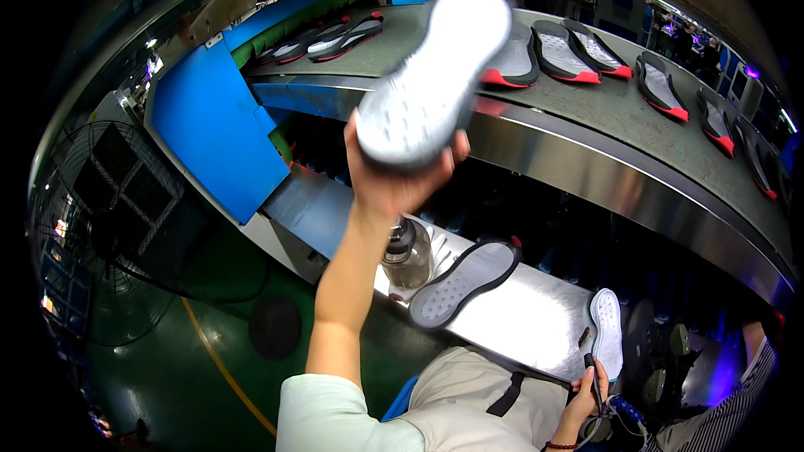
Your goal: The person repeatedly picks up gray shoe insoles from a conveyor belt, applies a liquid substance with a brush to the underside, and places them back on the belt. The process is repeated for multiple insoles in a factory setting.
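Note:
My left hand (402,180) is raised, its fingers wrapped round the heel end of a shoe sole (431,75). That sole has a white inner face, a dark rim and a red tip, and is blurred by motion above the conveyor's edge. Low at the right, my right hand (579,398) is closed on a dark slim object (596,381) whose kind I cannot make out. Beside it a white sole (607,331) rests at the end of a metal shelf (528,318). A grey sole with a dark rim (465,283) lies on the same shelf.
A conveyor belt (578,105) carries several black-and-red soles. Blue machine housing (213,130) stands left, near a large fan (113,192). A clear bottle with a dark lid (408,255) stands on the shelf. At the right are dark shoes (657,360) and another person's striped sleeve (741,393).

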`<state>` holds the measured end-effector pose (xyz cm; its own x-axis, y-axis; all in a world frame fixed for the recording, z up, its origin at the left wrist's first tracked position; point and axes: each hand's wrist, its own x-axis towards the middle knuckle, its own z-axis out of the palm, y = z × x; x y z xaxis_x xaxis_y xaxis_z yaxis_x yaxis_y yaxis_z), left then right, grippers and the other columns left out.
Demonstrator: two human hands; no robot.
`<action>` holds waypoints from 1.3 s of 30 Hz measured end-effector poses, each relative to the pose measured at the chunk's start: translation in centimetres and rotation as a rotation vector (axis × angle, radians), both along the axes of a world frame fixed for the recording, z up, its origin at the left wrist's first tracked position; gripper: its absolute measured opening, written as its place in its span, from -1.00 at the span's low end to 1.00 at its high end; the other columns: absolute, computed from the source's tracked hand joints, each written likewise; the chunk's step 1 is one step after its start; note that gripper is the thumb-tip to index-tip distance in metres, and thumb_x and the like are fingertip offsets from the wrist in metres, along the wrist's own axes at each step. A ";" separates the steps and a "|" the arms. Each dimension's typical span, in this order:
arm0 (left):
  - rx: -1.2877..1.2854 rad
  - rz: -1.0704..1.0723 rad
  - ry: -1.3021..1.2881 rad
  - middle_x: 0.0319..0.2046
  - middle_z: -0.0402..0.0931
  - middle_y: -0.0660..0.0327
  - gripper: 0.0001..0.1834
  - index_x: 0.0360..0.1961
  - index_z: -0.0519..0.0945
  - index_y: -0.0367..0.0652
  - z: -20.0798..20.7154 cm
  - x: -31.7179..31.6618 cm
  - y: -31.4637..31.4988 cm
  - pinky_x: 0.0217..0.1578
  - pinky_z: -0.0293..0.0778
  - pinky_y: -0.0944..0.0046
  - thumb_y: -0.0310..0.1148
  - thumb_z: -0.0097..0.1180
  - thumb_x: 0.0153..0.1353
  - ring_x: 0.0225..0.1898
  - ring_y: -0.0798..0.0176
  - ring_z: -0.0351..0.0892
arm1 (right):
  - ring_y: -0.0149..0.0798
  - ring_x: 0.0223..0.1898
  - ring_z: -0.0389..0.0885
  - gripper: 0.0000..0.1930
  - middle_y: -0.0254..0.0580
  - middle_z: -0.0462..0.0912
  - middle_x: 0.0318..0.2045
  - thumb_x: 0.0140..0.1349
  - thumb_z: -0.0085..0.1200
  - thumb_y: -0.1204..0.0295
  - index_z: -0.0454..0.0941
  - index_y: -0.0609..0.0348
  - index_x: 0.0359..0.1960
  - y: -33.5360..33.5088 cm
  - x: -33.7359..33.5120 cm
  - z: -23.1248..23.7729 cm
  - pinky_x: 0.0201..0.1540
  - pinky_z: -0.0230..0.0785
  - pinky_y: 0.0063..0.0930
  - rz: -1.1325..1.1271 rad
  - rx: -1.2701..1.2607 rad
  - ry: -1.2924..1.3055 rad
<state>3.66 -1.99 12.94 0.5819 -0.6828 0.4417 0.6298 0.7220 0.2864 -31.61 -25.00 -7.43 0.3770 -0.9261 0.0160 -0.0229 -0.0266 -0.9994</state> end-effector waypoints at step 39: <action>1.268 2.240 -0.151 -0.18 0.46 0.13 -0.70 -0.15 0.44 -0.32 -9.7 3.4 22.8 -0.15 0.40 0.30 -0.60 -0.08 0.02 -0.18 0.23 0.49 | -0.61 -0.63 0.28 -0.74 -0.43 0.45 -0.54 0.23 0.00 0.37 0.48 0.25 -0.11 -3.1 -0.9 -0.7 -0.58 0.08 -0.79 -0.022 0.085 -0.036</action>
<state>7.05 20.78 3.19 0.4549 0.6548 0.6036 -0.4076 -0.4495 0.7948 -32.52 -28.14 -8.18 0.3571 -0.9327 -0.0494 0.0136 0.0580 -0.9982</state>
